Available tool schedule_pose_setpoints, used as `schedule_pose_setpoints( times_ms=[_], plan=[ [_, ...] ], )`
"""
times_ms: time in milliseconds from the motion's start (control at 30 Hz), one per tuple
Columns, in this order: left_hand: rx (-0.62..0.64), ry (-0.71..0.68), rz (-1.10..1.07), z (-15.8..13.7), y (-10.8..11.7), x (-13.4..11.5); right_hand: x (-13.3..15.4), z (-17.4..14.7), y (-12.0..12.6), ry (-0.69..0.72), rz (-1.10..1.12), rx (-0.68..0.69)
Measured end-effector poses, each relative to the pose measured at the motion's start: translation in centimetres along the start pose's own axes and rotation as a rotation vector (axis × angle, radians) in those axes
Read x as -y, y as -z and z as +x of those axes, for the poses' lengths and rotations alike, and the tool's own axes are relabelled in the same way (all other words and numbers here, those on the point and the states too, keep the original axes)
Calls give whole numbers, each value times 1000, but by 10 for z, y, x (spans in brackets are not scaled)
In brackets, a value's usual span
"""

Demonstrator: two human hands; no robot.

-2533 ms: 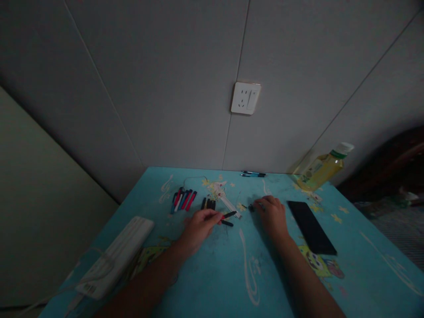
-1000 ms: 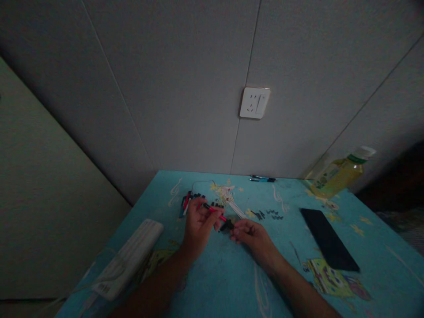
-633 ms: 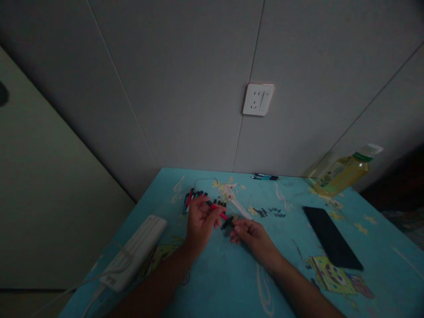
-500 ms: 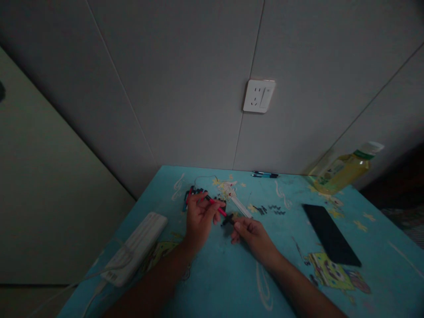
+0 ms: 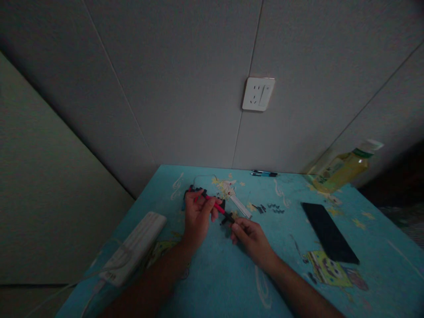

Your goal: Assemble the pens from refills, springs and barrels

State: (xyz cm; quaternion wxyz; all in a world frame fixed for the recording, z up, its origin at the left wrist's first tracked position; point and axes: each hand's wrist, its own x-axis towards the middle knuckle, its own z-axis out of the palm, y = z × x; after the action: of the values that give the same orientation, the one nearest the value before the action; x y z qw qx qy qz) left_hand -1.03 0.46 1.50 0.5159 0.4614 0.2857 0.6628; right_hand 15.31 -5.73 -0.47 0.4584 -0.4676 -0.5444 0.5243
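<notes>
Over the middle of the table, my left hand point(image 5: 198, 219) pinches a slim red pen barrel point(image 5: 218, 207) with a black upper part. My right hand point(image 5: 250, 234) grips a black pen piece point(image 5: 229, 217) at the barrel's lower right end, and the two parts line up. Whether they are joined, I cannot tell. Behind my left hand lies a pile of black and red pen parts point(image 5: 198, 190), partly hidden. White thin sticks, like refills point(image 5: 241, 206), lie just beyond my hands. Several small black pieces point(image 5: 275, 208) are spread to their right.
Two pens point(image 5: 264, 173) lie by the wall. A tilted-looking bottle of yellow liquid point(image 5: 344, 170) is at the back right, with a dark flat phone-like slab point(image 5: 329, 232) nearer. A white power strip point(image 5: 132, 247) with cables sits on the left of the blue patterned tablecloth point(image 5: 225, 282).
The black piece in my right hand now lies more in line with the red barrel. Both hands have otherwise hardly moved; the view has shifted slightly.
</notes>
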Motion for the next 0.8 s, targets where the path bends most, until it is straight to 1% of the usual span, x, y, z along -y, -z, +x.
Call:
schedule_pose_setpoints(
  times_ms=[67, 167, 233, 300, 467, 533, 667, 733, 800],
  plan=[
    [18, 3, -19, -1, 0, 0, 1, -1, 0, -7, 13, 29],
    [40, 9, -44, -3, 1, 0, 0, -2, -1, -65, 98, 100],
    [44, 14, -53, -3, 1, 1, 0, 0, 0, -83, 129, 103],
    [39, 13, -49, -2, 1, 2, -1, 3, 1, -65, 103, 64],
    [34, 32, -11, 0, 0, 3, -2, 9, 8, -3, 29, -133],
    [61, 40, -7, -1, 0, 4, -2, 10, 11, -12, 17, -147],
    [158, 37, -20, -5, -2, 6, -5, 10, 14, -69, 7, -168],
    [172, 51, -16, -5, -2, 8, -6, 10, 15, -88, 21, -178],
    [158, 65, -5, -4, -1, 10, -7, 10, 16, -73, 32, -169]
  ],
)
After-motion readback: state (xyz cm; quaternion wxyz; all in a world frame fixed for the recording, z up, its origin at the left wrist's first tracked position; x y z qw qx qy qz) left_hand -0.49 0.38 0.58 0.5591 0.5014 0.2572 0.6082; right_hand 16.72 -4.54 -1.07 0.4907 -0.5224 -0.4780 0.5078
